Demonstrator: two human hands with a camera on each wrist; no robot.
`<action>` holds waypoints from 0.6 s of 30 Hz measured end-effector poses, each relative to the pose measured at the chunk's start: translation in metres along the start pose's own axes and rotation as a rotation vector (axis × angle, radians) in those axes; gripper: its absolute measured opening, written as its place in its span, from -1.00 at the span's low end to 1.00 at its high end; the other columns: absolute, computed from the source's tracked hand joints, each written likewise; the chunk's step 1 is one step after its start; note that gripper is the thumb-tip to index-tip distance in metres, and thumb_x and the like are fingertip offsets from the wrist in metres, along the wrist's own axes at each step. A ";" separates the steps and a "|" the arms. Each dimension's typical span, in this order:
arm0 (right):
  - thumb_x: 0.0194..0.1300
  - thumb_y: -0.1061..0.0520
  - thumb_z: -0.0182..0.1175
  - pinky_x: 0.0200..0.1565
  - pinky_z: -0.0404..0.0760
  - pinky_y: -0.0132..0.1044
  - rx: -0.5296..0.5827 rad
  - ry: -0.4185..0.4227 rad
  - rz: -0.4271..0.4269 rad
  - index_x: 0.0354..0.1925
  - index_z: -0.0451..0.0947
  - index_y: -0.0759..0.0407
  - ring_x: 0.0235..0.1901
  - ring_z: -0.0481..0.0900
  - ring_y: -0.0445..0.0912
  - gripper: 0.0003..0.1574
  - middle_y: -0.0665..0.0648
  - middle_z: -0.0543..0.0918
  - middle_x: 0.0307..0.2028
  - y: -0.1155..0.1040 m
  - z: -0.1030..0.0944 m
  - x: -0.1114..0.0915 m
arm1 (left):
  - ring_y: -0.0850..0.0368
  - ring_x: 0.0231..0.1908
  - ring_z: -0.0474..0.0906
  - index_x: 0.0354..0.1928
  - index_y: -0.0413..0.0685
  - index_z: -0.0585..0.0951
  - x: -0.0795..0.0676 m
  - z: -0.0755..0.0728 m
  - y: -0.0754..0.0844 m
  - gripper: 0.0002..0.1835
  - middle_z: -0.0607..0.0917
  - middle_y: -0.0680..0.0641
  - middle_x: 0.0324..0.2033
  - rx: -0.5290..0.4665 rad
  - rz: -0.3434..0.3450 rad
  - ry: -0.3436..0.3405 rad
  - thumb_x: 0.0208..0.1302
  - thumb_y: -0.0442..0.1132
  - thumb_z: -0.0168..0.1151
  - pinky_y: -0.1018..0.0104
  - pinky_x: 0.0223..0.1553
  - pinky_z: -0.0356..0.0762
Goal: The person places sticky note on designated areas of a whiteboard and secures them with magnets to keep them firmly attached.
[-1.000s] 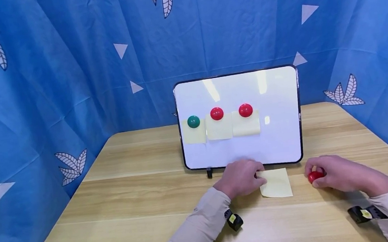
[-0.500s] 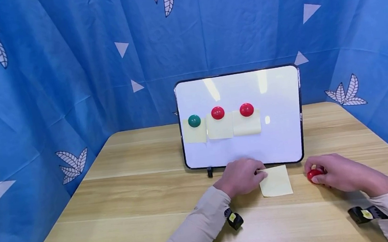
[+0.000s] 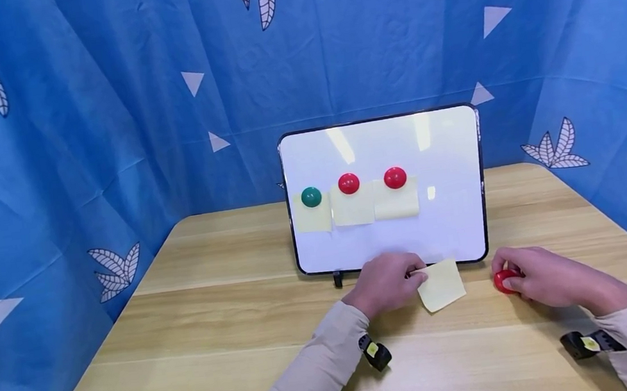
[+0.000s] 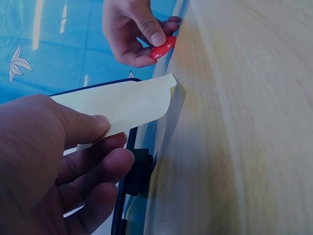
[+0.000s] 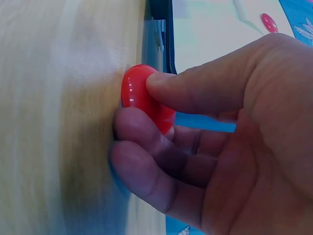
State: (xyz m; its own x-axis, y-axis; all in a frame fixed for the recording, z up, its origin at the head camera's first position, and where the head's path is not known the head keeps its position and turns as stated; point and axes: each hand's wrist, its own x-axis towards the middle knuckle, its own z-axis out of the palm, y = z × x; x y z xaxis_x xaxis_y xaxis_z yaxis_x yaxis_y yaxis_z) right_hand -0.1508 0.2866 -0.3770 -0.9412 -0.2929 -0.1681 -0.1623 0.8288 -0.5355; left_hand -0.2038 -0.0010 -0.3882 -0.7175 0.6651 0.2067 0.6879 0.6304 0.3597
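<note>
My left hand [image 3: 387,282] pinches a pale yellow sticky note [image 3: 442,284] by its left edge, thumb on top. In the left wrist view the note [image 4: 142,102] is raised off the table, with its far corner bent. Farther right, my right hand [image 3: 549,277] grips a round red magnet [image 3: 506,281] between thumb and fingers, low over the table. The right wrist view has the thumb pressed on the magnet's face [image 5: 139,88]. Behind the hands a whiteboard [image 3: 355,252] carries three yellow notes in a row, under a green magnet [image 3: 310,197] and two red magnets [image 3: 349,183].
The black-framed whiteboard stands on the wooden table [image 3: 207,336], with a small black foot [image 3: 337,278] at its lower left. A blue curtain [image 3: 123,101] with leaf prints hangs behind and along both sides. Each wrist wears a black camera strap [image 3: 376,352].
The note in my left hand has lifted from the table and tilted, its right side rising. My right hand keeps hold of the red magnet and has hardly moved.
</note>
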 end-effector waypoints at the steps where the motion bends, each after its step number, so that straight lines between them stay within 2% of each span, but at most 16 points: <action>1: 0.32 0.29 0.28 -0.35 0.48 -0.24 0.002 0.007 0.001 -0.11 0.50 0.11 -0.35 0.46 -0.04 -0.78 0.06 0.53 -0.34 0.000 0.000 0.000 | 0.37 -0.37 0.45 -0.11 0.13 0.75 0.000 0.000 0.000 -0.85 0.63 0.26 -0.37 -0.010 -0.005 0.008 0.40 -0.10 0.25 0.53 -0.34 0.37; 9: 0.33 0.24 0.29 -0.44 0.47 -0.29 0.019 0.071 -0.014 -0.20 0.47 0.13 -0.44 0.45 -0.06 -0.84 0.05 0.51 -0.41 -0.001 0.001 0.001 | 0.38 -0.43 0.43 -0.18 0.12 0.75 0.000 0.000 -0.002 -0.88 0.57 0.26 -0.47 -0.041 -0.001 0.076 0.36 -0.10 0.29 0.54 -0.41 0.34; 18: 0.30 0.19 0.33 -0.46 0.37 -0.31 -0.005 0.129 -0.055 -0.28 0.45 0.10 -0.47 0.40 -0.07 -0.81 0.01 0.46 -0.47 -0.001 0.004 0.003 | 0.42 -0.43 0.45 -0.19 0.09 0.72 -0.001 0.000 -0.003 -0.89 0.63 0.23 -0.45 -0.090 -0.005 0.112 0.34 -0.11 0.30 0.57 -0.39 0.37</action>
State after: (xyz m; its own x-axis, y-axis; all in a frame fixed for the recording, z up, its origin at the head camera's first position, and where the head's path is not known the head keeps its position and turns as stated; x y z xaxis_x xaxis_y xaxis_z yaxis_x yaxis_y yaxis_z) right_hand -0.1521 0.2830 -0.3808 -0.9612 -0.2743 -0.0306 -0.2156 0.8155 -0.5371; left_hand -0.2051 -0.0040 -0.3894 -0.7319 0.6103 0.3033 0.6757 0.5918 0.4396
